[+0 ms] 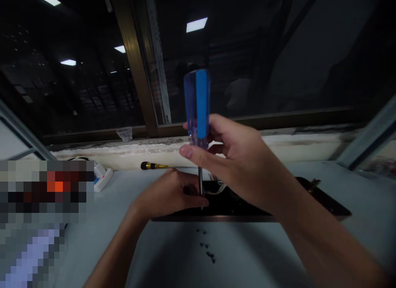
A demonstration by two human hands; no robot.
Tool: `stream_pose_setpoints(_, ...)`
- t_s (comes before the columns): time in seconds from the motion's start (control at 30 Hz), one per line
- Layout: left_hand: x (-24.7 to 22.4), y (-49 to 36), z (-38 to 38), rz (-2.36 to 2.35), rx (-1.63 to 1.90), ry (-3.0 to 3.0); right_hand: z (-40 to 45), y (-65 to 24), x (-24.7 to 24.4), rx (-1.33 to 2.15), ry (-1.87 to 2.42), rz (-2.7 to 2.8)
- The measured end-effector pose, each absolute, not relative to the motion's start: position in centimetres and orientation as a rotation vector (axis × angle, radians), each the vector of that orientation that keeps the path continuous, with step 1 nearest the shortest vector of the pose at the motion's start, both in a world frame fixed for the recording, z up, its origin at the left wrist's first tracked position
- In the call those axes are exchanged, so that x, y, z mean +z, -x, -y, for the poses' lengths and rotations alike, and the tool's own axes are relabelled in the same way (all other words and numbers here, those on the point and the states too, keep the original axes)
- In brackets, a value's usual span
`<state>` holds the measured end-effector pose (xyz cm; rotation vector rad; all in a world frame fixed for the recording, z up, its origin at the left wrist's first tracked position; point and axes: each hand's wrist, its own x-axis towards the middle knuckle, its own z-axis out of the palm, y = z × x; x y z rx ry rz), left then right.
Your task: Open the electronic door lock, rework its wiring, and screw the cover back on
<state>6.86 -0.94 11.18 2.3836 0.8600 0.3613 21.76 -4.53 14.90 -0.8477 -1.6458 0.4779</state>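
Observation:
My right hand (229,152) is closed around the lower part of a screwdriver's clear and blue handle (198,102). The screwdriver stands nearly upright, its metal shaft (201,182) pointing down at a long black panel (238,207) with a metallic front edge. Low on that shaft, the curled fingers and thumb of my left hand (176,193) close around it near the tip. Whether a screw sits under the tip cannot be made out. Several small dark screws (206,246) lie loose on the pale table in front of the panel.
A second screwdriver (151,166) with a black and yellow handle lies behind my left hand. A white power strip (103,180) is at the left, and a small clear plastic cup (124,133) stands on the window ledge. A brass-coloured fitting (314,184) rises at the panel's right end.

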Motion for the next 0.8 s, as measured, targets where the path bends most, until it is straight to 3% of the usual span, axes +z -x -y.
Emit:
stream_pose_setpoints(0.17,11.3,-7.0,1.1,-0.832,0.332,-2.383,5.2,-22.6,15.3,0.465,0.891,1.733)
stream_pose_setpoints(0.47,13.5,-7.7,1.7,-0.53,0.491,-2.107,5.1,-24.3,15.4,0.806,0.674,1.897)
stream_pose_setpoints(0.7,14.3,-8.4,0.8,-0.768,0.534,-2.141,4.7,-23.7,15.3,0.255,1.088,1.728)
stream_pose_setpoints(0.8,14.4,-8.5,0.8,-0.787,0.543,-2.18,4.9,-23.4,15.4,0.235,1.075,1.653)
